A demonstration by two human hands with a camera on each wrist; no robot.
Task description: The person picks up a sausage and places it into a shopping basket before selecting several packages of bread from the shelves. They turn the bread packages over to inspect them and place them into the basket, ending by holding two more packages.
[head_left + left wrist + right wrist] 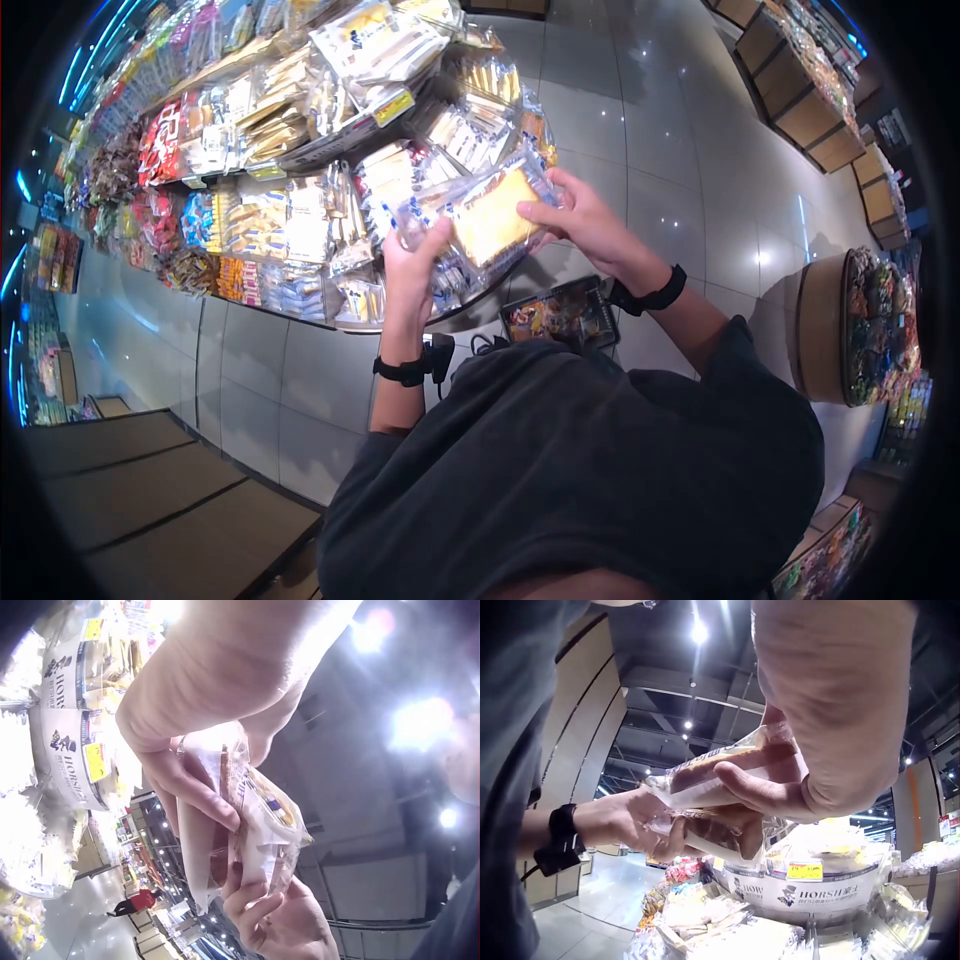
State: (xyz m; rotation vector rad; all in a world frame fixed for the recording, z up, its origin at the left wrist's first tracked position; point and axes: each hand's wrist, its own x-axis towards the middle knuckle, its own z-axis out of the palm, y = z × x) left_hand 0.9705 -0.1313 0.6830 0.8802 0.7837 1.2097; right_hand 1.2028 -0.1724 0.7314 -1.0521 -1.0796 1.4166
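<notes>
Both hands hold clear-wrapped packs of bread in front of the body, over the near edge of a snack display. The upper pack (495,222) shows a flat yellow slice through its film. My left hand (412,262) grips the left end, thumb on top. At the right end, my right hand (590,225) pinches the pack with the thumb across its top face. From the right wrist view, a second wrapped pack (720,826) shows beneath the upper one, with the left fingers curled at it. Part of the left fingers is hidden under the packs in the head view.
A rounded tiered display (340,325) full of wrapped snacks stands ahead and to the left. On the floor by the body sits a black basket (560,315) with packets inside. A round bin (822,325) stands right. Someone in red (141,901) is far off.
</notes>
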